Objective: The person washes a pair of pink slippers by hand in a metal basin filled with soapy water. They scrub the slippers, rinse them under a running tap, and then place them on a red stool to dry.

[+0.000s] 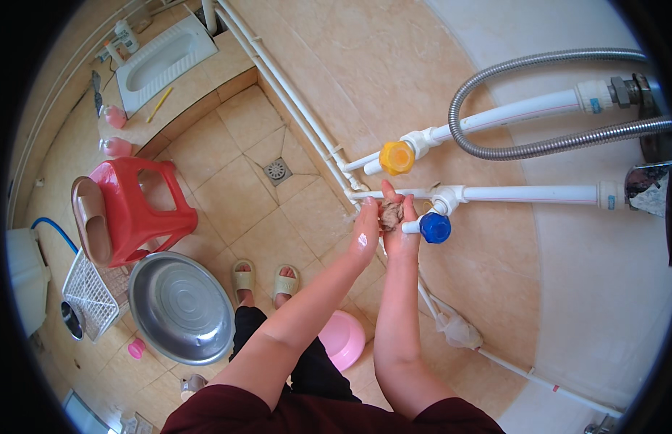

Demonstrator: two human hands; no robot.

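Note:
A small crumpled brownish cloth (392, 215) is held between my two raised hands. My left hand (367, 233) looks wet, with a shiny patch on its back, and presses on the cloth from the left. My right hand (403, 238) supports it from the other side, fingers curled up around it. Just at my right hand is the short white spout (410, 228) of a tap with a blue knob (435, 228). Above it on the wall pipes sits a second valve with a yellow knob (397, 158).
A pink basin (342, 339) and a large metal basin (178, 309) are on the tiled floor. At left, a red plastic stool (132, 211) carries a beige shoe (91, 222). A floor drain (277, 171) lies ahead, near a raised step with a squat toilet (165, 65).

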